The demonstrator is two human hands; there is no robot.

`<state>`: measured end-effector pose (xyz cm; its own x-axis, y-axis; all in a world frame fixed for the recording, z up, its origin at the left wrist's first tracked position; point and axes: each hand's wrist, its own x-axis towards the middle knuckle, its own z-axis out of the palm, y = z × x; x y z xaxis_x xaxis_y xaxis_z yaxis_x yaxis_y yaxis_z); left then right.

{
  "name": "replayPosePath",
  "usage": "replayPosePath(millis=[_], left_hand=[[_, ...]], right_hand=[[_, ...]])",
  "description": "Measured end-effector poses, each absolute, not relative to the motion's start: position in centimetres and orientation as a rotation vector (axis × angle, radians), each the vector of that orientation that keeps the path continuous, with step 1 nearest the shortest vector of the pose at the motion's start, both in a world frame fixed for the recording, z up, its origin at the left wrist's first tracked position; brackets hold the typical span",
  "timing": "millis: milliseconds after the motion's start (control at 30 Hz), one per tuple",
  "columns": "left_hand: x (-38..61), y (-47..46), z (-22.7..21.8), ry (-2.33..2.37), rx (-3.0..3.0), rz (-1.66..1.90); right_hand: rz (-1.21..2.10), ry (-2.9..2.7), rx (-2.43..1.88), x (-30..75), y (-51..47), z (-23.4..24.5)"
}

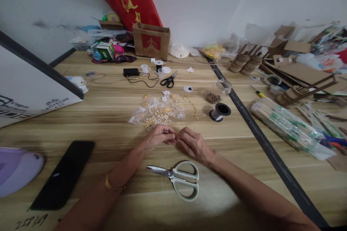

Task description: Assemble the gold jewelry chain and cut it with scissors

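Observation:
My left hand (162,134) and my right hand (193,143) meet fingertip to fingertip over the table, both closed in a pinch. Whatever lies between the fingers is too small to make out. Just beyond them is a pile of small gold and silver beads and findings (159,115), partly in clear plastic bags. To its right lies a gold chain (192,106). A spool of fine thread or wire (219,112) stands right of that, near a tipped clear jar with multicoloured beads (214,97). Below my hands rest white-handled scissors (173,176), blades slightly apart, pointing left.
A black phone (63,175) and a pale purple object (20,169) lie at left, below a white box (35,90). Black scissors (169,80) and a black battery case (131,72) sit farther back. At right is a plastic-wrapped bundle of sticks (287,124).

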<state>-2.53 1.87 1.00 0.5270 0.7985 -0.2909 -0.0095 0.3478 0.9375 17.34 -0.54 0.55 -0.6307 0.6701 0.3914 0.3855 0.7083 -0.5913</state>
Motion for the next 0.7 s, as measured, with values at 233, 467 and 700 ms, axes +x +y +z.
replayPosePath(millis=[233,467,700], left_hand=[[-2.4,2.07,0.41,0.885,1.12,0.617],[-2.2,2.13,0.59,0.958,1.221,0.636],[-1.9,1.78,1.11,1.0,1.323,0.686]], right_hand=[[0.575,-2.365,-0.841,17.38,-0.59,0.6],[0.82,-2.087,-0.977,17.09,-0.47,1.15],[1.475,-1.606,-1.133,16.51,-0.28,1.43]])
